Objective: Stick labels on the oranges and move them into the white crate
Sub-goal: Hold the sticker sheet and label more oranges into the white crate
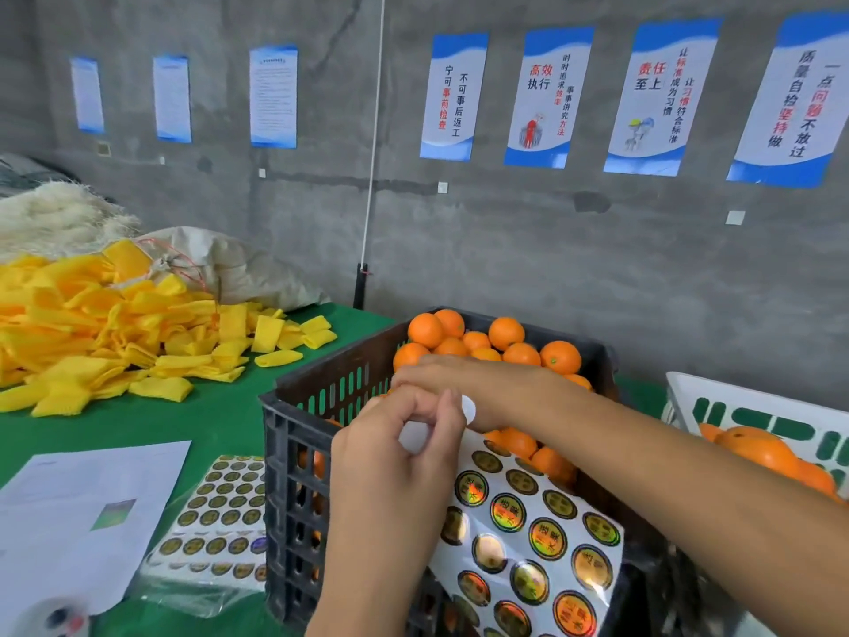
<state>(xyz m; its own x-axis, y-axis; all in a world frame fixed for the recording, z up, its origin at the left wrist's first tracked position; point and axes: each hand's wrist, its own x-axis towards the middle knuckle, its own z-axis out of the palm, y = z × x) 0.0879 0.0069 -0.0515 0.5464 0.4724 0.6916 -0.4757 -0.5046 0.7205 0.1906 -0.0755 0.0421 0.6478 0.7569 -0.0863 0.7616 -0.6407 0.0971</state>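
A black crate point(321, 379) on the green table holds a heap of oranges point(505, 333). Over its near corner my left hand point(395, 452) pinches the curled top edge of a label sheet point(528, 535) covered with several round shiny labels. My right hand point(450, 383) reaches across the crate from the right and meets my left hand at the sheet's top edge. Its fingertips are hidden behind my left hand. The white crate point(735, 397) stands at the right edge with labelled-looking oranges point(762, 452) inside, partly cut off.
More label sheets in a plastic sleeve point(216, 512) and a printed paper point(78, 512) lie left of the black crate. A pile of yellow foam nets point(92, 328) and a sack point(239, 264) fill the far left. A concrete wall with posters stands behind.
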